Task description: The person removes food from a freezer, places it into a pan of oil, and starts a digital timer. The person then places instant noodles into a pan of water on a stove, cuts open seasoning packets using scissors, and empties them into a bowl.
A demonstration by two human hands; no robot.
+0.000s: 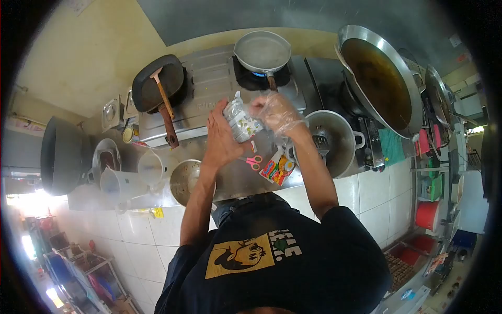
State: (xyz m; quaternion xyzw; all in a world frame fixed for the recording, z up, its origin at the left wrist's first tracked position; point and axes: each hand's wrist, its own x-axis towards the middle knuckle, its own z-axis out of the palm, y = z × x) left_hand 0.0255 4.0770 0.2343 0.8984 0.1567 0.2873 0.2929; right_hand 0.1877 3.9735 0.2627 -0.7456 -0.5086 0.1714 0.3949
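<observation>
My left hand (222,137) is wrapped round an opened silver foil packet (242,121) with small green and yellowish bits showing on it. Close by on the right, my right hand (280,114) wears a clear plastic glove; its fingers are bent near the packet, and what they hold, if anything, is hidden. Below the hands, pink-handled scissors (254,163) and a colourful printed packet (277,168) lie on the steel counter (230,180). Beyond my right hand, a pan of pale liquid (262,51) stands on a burner with a blue flame.
A dark pan (144,86) with a wooden utensil (162,94) sits at the left of the stove. A large wok of brown liquid (379,78) is at the right. Near my right forearm stands a pot (340,137); a metal bowl (183,183) is beside my left forearm.
</observation>
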